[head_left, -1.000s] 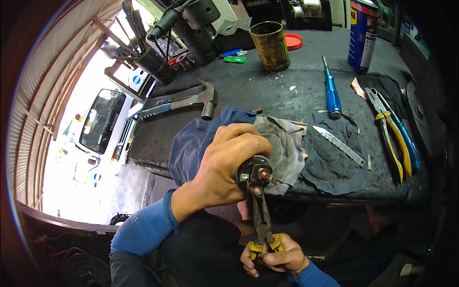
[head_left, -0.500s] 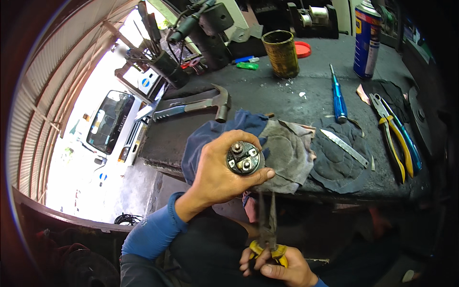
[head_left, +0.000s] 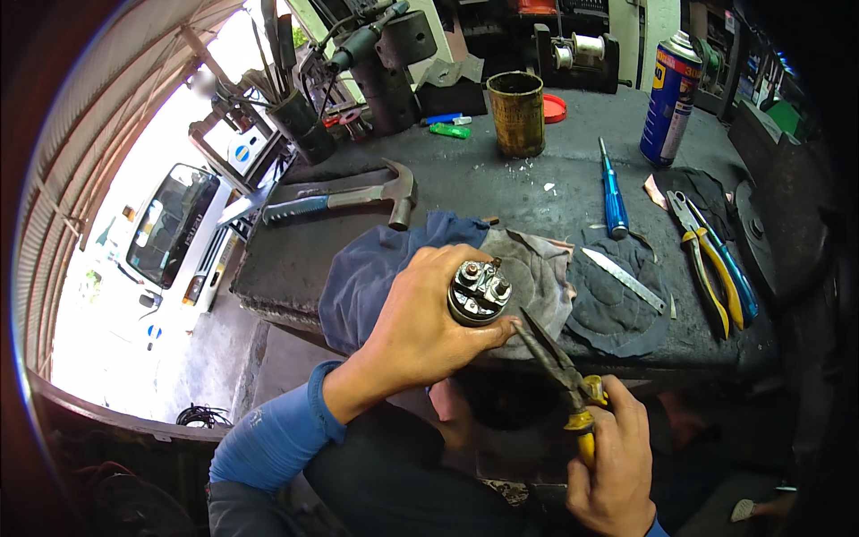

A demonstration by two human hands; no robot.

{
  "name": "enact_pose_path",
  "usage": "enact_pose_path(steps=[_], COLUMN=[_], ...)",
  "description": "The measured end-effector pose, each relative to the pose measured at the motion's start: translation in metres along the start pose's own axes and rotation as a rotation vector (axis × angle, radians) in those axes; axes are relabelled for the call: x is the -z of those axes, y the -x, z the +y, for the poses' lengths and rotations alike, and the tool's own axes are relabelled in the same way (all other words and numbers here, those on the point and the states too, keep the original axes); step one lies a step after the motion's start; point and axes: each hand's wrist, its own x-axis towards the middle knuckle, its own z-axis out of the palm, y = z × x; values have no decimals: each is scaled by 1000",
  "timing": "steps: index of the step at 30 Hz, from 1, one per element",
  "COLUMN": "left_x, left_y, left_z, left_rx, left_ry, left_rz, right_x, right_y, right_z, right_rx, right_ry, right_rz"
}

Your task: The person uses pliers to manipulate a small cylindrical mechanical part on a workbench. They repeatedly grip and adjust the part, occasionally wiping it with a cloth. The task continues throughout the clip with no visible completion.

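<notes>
My left hand (head_left: 416,318) wraps round a dark cylindrical part (head_left: 480,293) with threaded metal studs and nuts on its upward end, like a starter solenoid. Lower right, my right hand (head_left: 613,465) grips the yellow handles of long-nose pliers (head_left: 557,362). The pliers' jaws are slightly parted, and their tips reach up beside my left thumb, just below the cylinder. Under and behind my left hand lie a blue cloth (head_left: 353,277) and a grey cloth (head_left: 541,268) at the bench's near edge.
On the dark bench (head_left: 483,192) are a claw hammer (head_left: 358,197), a rusty can (head_left: 516,116), a blue screwdriver (head_left: 612,192), a flat metal blade (head_left: 624,279), yellow-handled pliers (head_left: 711,264) and a blue spray can (head_left: 669,103). A white vehicle (head_left: 170,237) stands outside at left.
My right hand has risen and moved right, bringing the pliers' tips from below up beside the cylinder. My left hand has tilted the cylinder and shifted it slightly right. The view has also shifted.
</notes>
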Motion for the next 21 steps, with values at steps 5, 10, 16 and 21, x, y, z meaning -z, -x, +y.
enact_pose_path(steps=[5, 10, 16, 21], left_x=[-7, -9, -11, -8], left_y=[3, 4, 5, 6], left_z=[2, 4, 2, 8], left_rx=[-78, -105, -201, -190], left_ry=[-35, -24, -37, -43], left_rz=[30, 45, 46, 23], right_x=[-8, -8, -11, -24], right_y=[4, 3, 6, 12], right_z=[-5, -6, -2, 5], right_rx=[-11, -11, -3, 24], right_ry=[158, 217, 291, 332], right_rz=[47, 82, 32, 44])
